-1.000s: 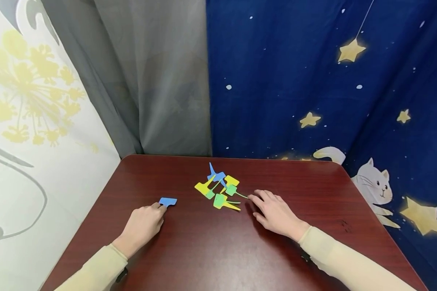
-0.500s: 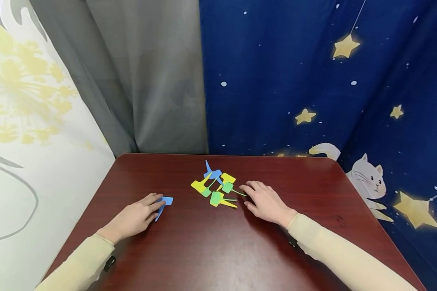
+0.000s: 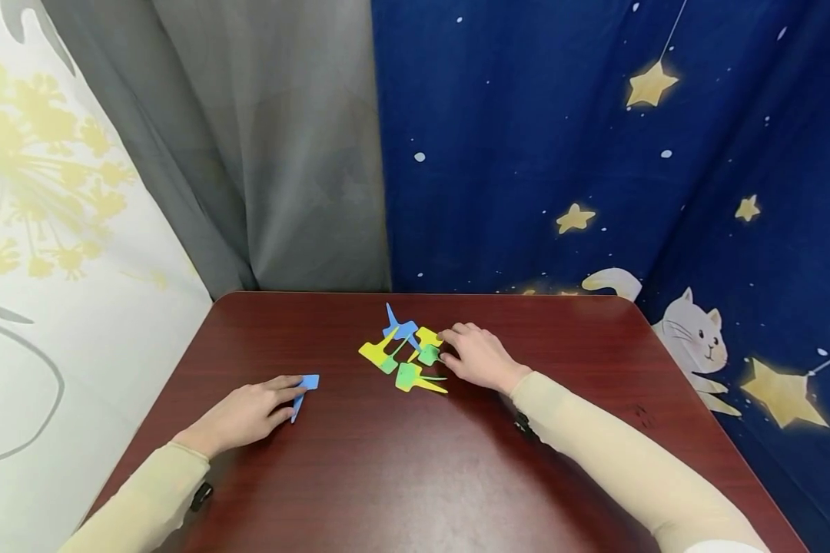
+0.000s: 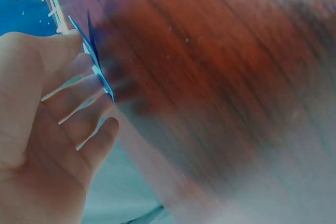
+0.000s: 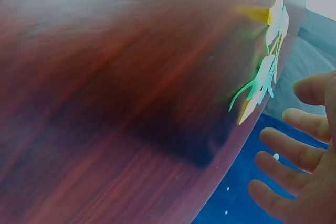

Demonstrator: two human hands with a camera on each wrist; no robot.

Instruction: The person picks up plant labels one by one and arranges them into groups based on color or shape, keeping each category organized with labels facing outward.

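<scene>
In the head view, a blue T-shaped plant label lies flat on the table at the left. My left hand rests its extended fingertips on it, hiding part of its head and stem; in the left wrist view the label shows edge-on at the fingertips. My right hand reaches over the right side of a loose group of labels, fingers spread and holding nothing in the right wrist view. Nearest to it are a green label, its stem hidden by the hand, and a yellow label.
Further left in the group lie a blue label, a yellow one and a green one. Toward me, a green label overlaps a yellow one. The dark red table ends at grey and blue curtains.
My left fingers have straightened from their grip on the blue label, which now lies on the table. My right hand has moved forward and left, over the edge of the label group.
</scene>
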